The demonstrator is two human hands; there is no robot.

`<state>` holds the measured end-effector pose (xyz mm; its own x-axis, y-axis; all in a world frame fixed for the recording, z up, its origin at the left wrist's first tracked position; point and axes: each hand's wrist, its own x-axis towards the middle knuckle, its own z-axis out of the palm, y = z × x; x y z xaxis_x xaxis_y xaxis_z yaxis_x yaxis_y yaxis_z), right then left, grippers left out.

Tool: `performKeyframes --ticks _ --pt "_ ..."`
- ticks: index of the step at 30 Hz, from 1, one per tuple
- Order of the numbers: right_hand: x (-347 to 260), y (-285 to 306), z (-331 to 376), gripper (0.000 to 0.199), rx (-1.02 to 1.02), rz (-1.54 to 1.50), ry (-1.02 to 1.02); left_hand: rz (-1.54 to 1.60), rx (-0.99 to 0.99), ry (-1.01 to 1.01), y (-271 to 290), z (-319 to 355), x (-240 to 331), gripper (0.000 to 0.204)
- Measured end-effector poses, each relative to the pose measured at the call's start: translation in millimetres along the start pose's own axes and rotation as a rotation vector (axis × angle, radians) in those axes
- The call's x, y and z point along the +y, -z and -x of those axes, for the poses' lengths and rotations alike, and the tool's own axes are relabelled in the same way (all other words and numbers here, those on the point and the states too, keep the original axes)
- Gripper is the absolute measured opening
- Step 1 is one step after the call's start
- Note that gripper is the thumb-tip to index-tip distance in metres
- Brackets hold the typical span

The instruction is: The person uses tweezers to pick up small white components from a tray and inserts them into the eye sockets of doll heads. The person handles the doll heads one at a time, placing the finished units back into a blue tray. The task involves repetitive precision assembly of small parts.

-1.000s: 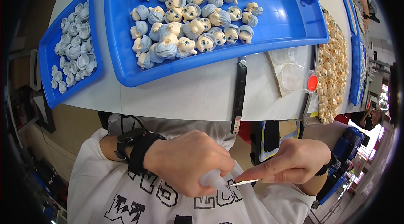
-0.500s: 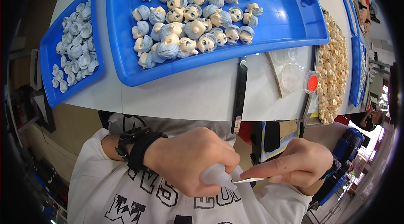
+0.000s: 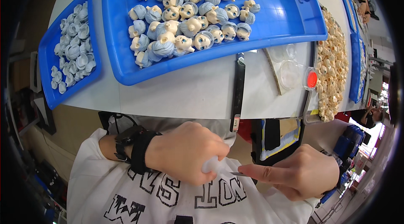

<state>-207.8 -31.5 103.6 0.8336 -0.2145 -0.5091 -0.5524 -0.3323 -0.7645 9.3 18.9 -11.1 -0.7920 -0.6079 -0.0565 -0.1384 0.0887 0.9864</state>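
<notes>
My left hand [image 3: 187, 152], with a black watch and band at its wrist, is wrapped round a small translucent white squeeze bottle [image 3: 211, 165]. The bottle's narrower end points right, toward my other hand. My right hand [image 3: 299, 174] is closed on a thin flat metal blade [image 3: 238, 174], its index finger stretched along it. The blade's tip is close to the bottle's narrow end; whether they touch I cannot tell. Fingers hide the blade's handle and most of the bottle. Both hands are over my lap, in front of the table edge.
A large blue tray [image 3: 290, 43] holds several doll heads [image 3: 203, 41] with blue hair. To its left, a smaller blue tray [image 3: 49, 93] carries blue hair pieces [image 3: 75, 51]. Rightward lie a black bar [image 3: 238, 91], clear round dishes [image 3: 289, 74], a red-centred dish [image 3: 311, 78] and many beige parts [image 3: 331, 68].
My left hand and the bottle have shifted slightly up and left. My right hand has moved a little right and down, turning the blade so less of its flat face shows.
</notes>
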Motion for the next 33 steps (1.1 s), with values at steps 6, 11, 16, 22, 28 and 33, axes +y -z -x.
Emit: performKeyframes --ticks 6,11,16,22,28,33 --pt "31.1 -7.5 -3.4 0.059 -0.09 -0.451 0.141 0.095 -0.092 -0.089 5.9 -3.2 5.0 0.018" --pt "35.0 -5.8 -12.1 0.052 -0.095 -0.636 0.159 0.133 -0.105 -0.097 6.4 -2.2 2.7 0.019" --pt "44.2 -8.4 -10.8 0.048 -0.179 -0.684 0.122 0.199 -0.089 -0.13 6.4 -4.1 1.7 0.019" --pt "46.9 -14.6 -14.9 0.035 -0.085 -0.718 0.243 0.233 -0.088 -0.151 6.2 -5.8 2.0 0.019" --pt "53.0 -17.7 -11.8 0.037 -0.158 -0.798 0.195 0.247 -0.092 -0.182 6.8 -7.5 2.0 0.018" --pt "50.6 -11.7 -13.7 0.039 -0.187 -0.74 0.164 0.291 -0.047 -0.191 5.9 -7.4 2.1 0.018"
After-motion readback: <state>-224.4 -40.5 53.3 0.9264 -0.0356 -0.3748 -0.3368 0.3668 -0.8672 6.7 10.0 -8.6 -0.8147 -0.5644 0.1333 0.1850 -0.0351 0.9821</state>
